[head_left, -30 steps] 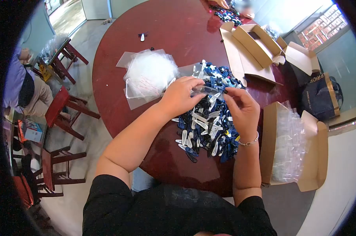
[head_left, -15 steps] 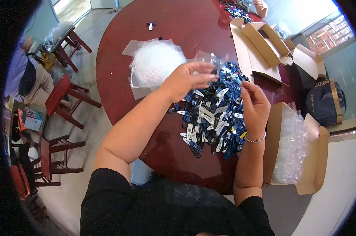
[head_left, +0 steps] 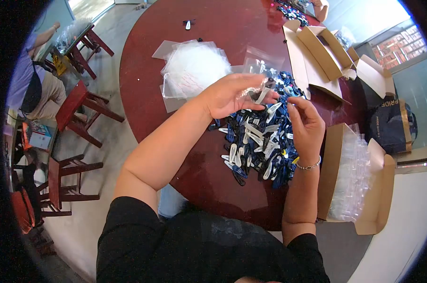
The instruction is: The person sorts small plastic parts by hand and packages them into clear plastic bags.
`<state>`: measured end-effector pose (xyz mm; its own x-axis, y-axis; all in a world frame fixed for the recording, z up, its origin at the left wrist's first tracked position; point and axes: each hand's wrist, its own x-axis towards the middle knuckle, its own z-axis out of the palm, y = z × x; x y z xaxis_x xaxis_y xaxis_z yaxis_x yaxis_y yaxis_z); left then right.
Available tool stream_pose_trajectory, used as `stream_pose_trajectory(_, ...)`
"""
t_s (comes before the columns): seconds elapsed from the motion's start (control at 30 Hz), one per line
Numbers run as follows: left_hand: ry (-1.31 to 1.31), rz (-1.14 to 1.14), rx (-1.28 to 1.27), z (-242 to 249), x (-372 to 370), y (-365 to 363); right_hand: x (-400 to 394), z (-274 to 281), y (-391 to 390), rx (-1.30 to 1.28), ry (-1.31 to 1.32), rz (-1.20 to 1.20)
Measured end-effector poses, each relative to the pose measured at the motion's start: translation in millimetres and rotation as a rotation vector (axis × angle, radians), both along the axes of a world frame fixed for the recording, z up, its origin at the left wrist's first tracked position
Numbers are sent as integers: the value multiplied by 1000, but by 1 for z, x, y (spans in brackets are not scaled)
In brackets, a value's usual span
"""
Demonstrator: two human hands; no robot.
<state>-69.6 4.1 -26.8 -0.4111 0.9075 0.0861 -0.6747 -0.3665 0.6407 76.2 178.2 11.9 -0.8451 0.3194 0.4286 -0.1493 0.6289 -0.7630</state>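
My left hand (head_left: pixel 237 95) is closed on a small clear plastic bag (head_left: pixel 264 63) with a few snap hair clips showing inside. The bag is above the far end of a heap of snap hair clips (head_left: pixel 260 137) in blue, black and white, with a little yellow. Over the heap's right side, my right hand (head_left: pixel 309 123) has its thumb and forefinger pinched together. I cannot make out what is between those fingertips. To the left lies a spread stack of clear plastic bags (head_left: pixel 194 66).
A round dark red table (head_left: pixel 150 75) carries everything. At right stands a cardboard box (head_left: pixel 334 165) of filled clear bags; behind it are open cartons (head_left: pixel 319 52) and a dark carrier bag (head_left: pixel 388 125). Red stools (head_left: pixel 81 111) and a seated person (head_left: pixel 43 89) are left; another person's hand (head_left: pixel 321 9) shows at top.
My left hand has turned so its palm and the bag show more clearly. My right hand stays pinched in nearly the same place. The whole view has shifted slightly.
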Motion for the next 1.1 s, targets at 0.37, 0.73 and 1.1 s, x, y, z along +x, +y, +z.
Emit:
stream_pose_trajectory(0.37, 761, 38, -318, 2, 21, 6, 5, 10, -18, -51, 76, 153)
stream_pose_trajectory(0.73, 577, -37, -239, -7, 22, 11, 3, 5, -3, -281, 18, 12)
stream_pose_trajectory(1.1, 456, -109, -163, -2, 21, 9, 6, 12, -3, -342, -117, 63)
